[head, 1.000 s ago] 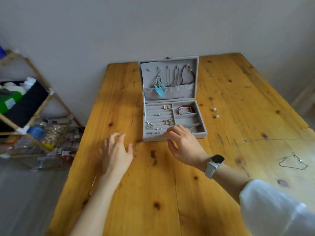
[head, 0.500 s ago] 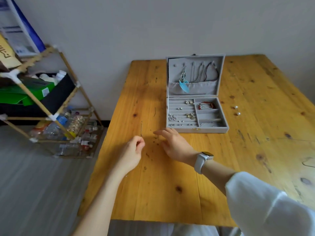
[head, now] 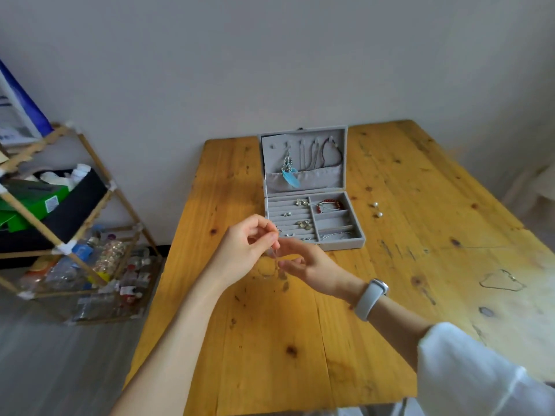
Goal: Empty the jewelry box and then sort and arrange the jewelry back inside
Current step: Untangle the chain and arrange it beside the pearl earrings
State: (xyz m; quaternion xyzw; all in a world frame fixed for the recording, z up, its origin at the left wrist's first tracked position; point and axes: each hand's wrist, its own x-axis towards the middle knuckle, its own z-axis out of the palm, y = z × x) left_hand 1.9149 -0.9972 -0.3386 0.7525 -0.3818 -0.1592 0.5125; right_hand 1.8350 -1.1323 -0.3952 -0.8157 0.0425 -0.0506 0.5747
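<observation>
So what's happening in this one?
A person is sorting jewelry at a wooden table. The left hand pinches a thin chain above the table, the right hand open beside it. The open box already holds pieces; two pearls and a necklace lie outside.

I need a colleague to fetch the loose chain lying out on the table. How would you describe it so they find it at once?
Start at the open grey jewelry box on the wooden table. Go right and toward the near edge, past the two pearl earrings. The thin chain lies there alone in an irregular loop, unlike the round pearls.
</observation>
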